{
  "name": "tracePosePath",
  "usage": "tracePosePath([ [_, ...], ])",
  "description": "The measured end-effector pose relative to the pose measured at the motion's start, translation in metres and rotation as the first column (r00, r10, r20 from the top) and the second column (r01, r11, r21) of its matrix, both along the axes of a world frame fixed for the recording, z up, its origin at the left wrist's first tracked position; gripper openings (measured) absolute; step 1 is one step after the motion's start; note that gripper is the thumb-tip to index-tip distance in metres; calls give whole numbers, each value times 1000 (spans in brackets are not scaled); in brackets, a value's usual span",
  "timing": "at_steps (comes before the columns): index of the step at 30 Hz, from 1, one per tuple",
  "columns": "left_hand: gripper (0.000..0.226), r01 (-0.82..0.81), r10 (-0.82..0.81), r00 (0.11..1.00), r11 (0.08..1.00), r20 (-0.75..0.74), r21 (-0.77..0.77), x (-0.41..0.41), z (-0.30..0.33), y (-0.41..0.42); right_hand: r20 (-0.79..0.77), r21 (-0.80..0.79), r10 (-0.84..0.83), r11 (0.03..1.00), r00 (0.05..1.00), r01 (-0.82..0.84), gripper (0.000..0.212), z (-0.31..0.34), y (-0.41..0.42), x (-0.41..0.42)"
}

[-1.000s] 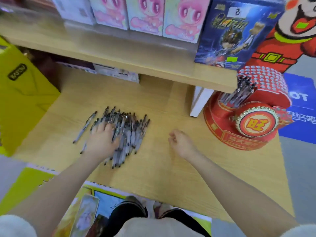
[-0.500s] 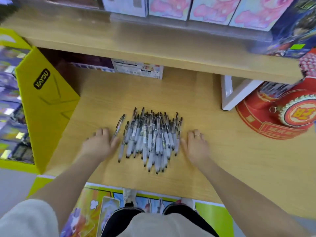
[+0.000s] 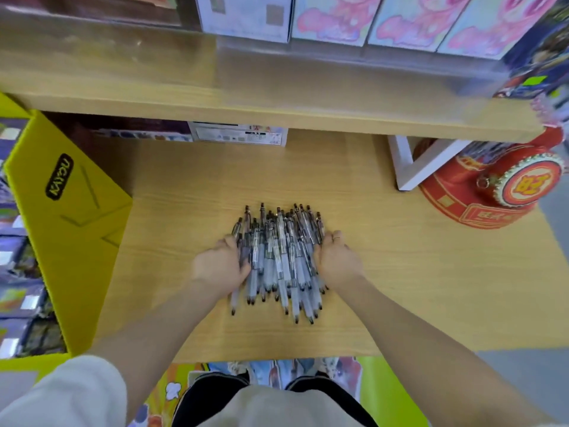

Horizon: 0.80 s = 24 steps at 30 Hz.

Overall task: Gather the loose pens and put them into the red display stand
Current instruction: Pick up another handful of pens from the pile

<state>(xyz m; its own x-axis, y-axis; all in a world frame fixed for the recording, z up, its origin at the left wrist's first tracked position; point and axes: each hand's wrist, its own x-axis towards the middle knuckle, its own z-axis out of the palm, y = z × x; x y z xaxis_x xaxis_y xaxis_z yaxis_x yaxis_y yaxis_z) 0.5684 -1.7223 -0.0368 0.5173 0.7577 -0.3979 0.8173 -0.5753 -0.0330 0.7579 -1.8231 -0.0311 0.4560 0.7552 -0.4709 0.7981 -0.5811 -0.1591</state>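
Pens [image 3: 278, 257] are lying in one tight pile on the wooden table [image 3: 431, 288], mid-table, tips pointing toward me. I'm seeing both hands pressing in on the pile from either side. Left hand [image 3: 220, 265] is touching the left edge of the pile, fingers curling against the outer pens. Right hand [image 3: 337, 261] is touching the right edge, fingers curving round the pens on that side, a ring showing on one finger. Pile is sitting between the two palms, still resting on the table. Red display stand [image 3: 489, 192] is standing far right on the table, well apart from the pens, partly under the upper shelf [image 3: 277, 97]. Yellow cardboard box [image 3: 67, 217] is sitting at the left edge. Pink boxes [image 3: 400, 20] are lining the upper shelf. A white bracket [image 3: 409, 167] is standing just beside the red stand.
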Motion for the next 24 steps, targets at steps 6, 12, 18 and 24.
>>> tracePosePath([
  [6, 46, -143, 140, 989, 988, 56, 51, -24, -2, 5, 7, -39, -43, 998, 999, 43, 52, 5, -9, 26],
  [12, 66, -89, 89, 995, 996, 38, -7, 18, -8, -28, -40, -30, 123, 992, 992, -125, 63, -2, 2, 4],
  [18, 72, -129, 129, 992, 991, 6, 33, 20, -4, -36, -1, -91, 329, 940, 944, -327, 58, 7, 8, 12],
  [24, 87, 57, -140, 962, 943, 235, 328, -31, -12, -61, 92, 151, 382, 907, 920, -392, 41, 20, 62, 52],
])
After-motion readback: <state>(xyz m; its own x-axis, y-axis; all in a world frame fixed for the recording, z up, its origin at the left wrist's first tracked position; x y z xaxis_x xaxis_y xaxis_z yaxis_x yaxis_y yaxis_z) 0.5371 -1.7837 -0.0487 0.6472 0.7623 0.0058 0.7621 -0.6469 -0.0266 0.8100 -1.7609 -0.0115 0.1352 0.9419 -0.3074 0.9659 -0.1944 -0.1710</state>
